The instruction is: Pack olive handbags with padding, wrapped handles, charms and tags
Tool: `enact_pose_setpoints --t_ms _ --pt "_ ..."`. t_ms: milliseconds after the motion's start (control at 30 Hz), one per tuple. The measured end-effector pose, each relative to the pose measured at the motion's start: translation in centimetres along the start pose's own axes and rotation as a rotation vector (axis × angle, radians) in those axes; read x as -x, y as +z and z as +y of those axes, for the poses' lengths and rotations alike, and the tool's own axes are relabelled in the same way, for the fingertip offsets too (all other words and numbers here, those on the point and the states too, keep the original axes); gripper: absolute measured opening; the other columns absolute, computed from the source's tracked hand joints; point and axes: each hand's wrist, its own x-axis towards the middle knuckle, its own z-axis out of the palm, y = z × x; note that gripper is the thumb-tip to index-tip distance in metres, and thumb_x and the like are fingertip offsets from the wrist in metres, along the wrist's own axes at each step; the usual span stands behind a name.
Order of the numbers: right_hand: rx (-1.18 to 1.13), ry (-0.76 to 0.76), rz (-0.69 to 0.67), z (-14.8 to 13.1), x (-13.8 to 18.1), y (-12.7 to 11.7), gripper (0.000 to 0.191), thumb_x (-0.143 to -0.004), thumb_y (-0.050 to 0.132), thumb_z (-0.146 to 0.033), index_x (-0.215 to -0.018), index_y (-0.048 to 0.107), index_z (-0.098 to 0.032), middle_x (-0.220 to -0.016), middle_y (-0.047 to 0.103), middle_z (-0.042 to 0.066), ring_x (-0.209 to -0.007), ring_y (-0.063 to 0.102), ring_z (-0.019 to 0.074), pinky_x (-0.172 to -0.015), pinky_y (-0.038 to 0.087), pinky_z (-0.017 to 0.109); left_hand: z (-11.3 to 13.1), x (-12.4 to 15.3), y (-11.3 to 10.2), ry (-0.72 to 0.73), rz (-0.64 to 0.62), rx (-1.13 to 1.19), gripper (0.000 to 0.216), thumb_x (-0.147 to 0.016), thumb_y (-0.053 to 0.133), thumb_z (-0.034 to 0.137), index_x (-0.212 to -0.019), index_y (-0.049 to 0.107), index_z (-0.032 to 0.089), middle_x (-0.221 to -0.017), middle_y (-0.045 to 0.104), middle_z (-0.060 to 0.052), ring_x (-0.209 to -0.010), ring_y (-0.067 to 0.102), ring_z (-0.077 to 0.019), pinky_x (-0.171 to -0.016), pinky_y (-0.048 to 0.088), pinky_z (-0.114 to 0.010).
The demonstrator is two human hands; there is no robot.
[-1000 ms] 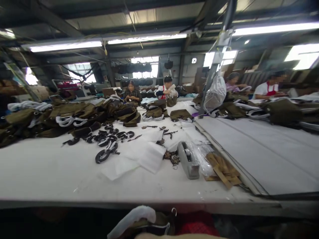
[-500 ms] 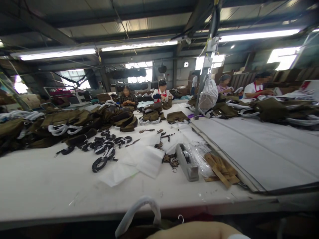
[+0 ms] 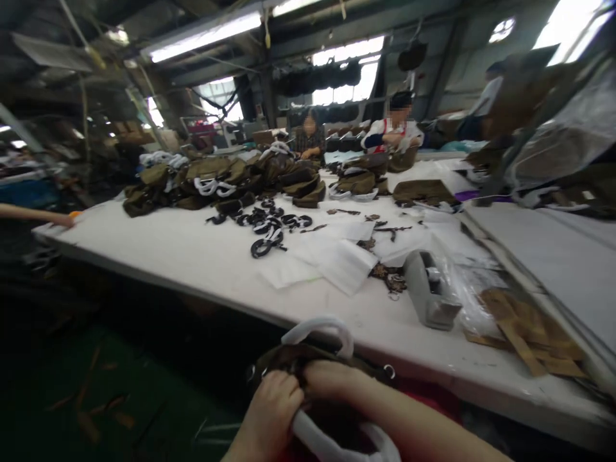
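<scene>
In the head view, the bag (image 3: pixel 303 351) is held before the near edge of the tabletop (image 3: pixel 192 250), handles (image 3: pixel 317 325) wrapped, work inside seemingly unfinished. Its rim is gripped by the left hand (image 3: pixel 275 404); the right hand (image 3: pixel 317 377) is inside, its grip hidden.

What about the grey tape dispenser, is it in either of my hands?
No, the grey tape dispenser stands on the white table, while the left hand and right hand are at the dark bag.
</scene>
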Motion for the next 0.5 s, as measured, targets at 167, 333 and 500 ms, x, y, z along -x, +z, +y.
enact_pose_setpoints --t_ms 167,333,500 --pt "-0.145 0.075 -0.087 0.8 2.8 -1.7 0.016 -0.093 0.053 -0.020 -0.095 0.069 -0.022 -0.088 0.073 0.000 -0.079 0.066 0.0153 -0.070 0.049 0.026 0.3 2.1 -1.4 -0.095 0.051 0.025 0.024 -0.095 0.050 0.033 -0.078 0.059 0.020 -0.081 0.063 -0.004 -0.082 0.058 -0.0212 -0.074 0.043 -0.036" --pt "-0.116 0.008 -0.057 0.8 5.9 -2.0 0.031 -0.100 0.042 -0.031 -0.086 0.068 -0.022 -0.084 0.068 0.004 -0.089 0.058 0.0210 -0.086 0.044 0.036 0.6 4.2 -0.7 -0.174 0.083 0.053 0.022 -0.096 0.048 0.032 -0.083 0.061 0.019 -0.086 0.065 -0.004 -0.084 0.058 -0.0215 -0.078 0.044 -0.037" --pt "-0.046 0.014 0.063 -0.4 6.2 -0.5 0.037 -0.101 0.036 -0.032 -0.074 0.058 -0.019 -0.078 0.061 0.006 -0.083 0.052 0.0207 -0.084 0.042 0.038 -0.1 4.3 -1.2 -0.159 0.169 0.017 0.018 -0.094 0.048 0.025 -0.092 0.065 0.019 -0.094 0.068 -0.007 -0.090 0.061 -0.0231 -0.087 0.049 -0.040"
